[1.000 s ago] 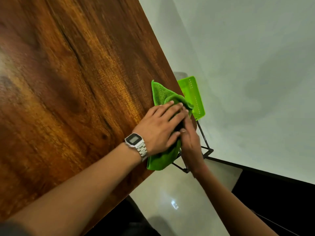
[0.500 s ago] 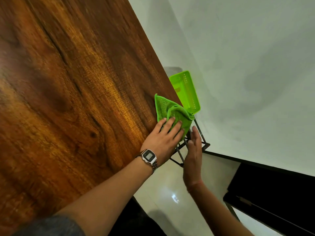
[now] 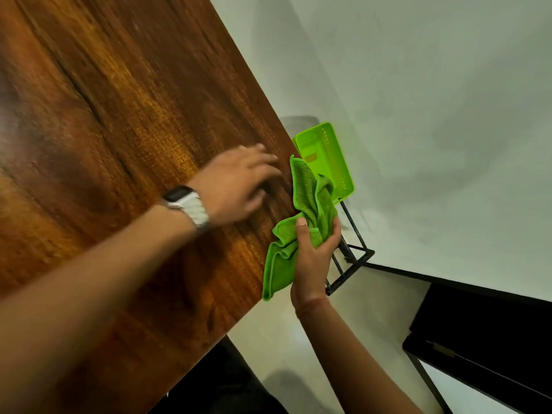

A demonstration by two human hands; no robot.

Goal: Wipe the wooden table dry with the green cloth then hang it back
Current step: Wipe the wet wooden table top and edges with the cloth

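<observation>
Handover at surface [image 3: 125,121] edge, cloth [image 3: 301,234] bunched in right hand [image 3: 313,258], thumb and fingers [image 3: 336,231] clamped round its middle. One end sticking up beside green tray [image 3: 328,156], other end drooping past the edge, just off the wood. Left hand [image 3: 239,182] blurred, fingers loosely spread low over the wood near the cloth, gripping nothing; touching or not, can't tell. Watch [image 3: 186,204] on left wrist.

Step, by the look of it: wiping done or nearly so, cloth lifted off, hang-back phase starting. Wood too blurred and glossy to judge wet vs dry. Black wire rack [image 3: 349,255] right behind the hand, under the tray, prob. the hanging spot, though no rail or hook plainly visible as such.

Next move, as judged: carry cloth over to rack, shake or spread out the bunch w/ left hand's help, drape over a bar so both ends hang evenly. Needs looser grip and a second hand on a corner; bunched as is, likely to slip off or dry badly. Also worth avoiding a knock to the tray perched on top.
</observation>
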